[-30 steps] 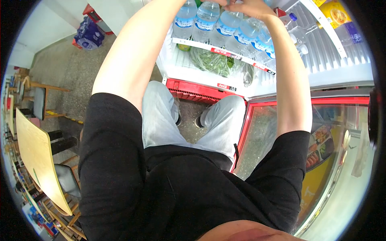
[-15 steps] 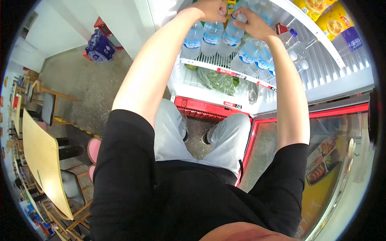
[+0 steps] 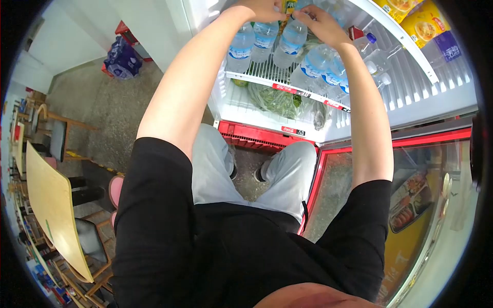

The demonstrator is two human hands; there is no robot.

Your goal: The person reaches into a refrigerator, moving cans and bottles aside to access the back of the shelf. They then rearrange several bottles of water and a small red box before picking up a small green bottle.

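Clear water bottles with blue labels stand on the upper shelf of an open drinks fridge. My left hand (image 3: 261,9) is at the top of the frame, fingers curled over the neck of one water bottle (image 3: 264,37); its cap is hidden. Just right of it, my right hand (image 3: 319,24) has thumb and fingers closed at the cap of another water bottle (image 3: 291,45). To the left stands a third bottle (image 3: 240,49). A yellow package (image 3: 289,7) shows between my hands. More bottles (image 3: 314,64) lean or lie below my right forearm.
Bagged green vegetables (image 3: 275,100) lie below the wire shelf's front edge (image 3: 257,81). The red-framed glass door (image 3: 334,190) stands open at right. Yellow packs (image 3: 425,25) sit on a higher shelf. A purple-wrapped pack (image 3: 122,59) is on the floor, and a wooden table (image 3: 49,200) is at left.
The bottle under my left hand has shifted slightly deeper on the shelf, away from the one at my right hand. The whole view has moved a little.
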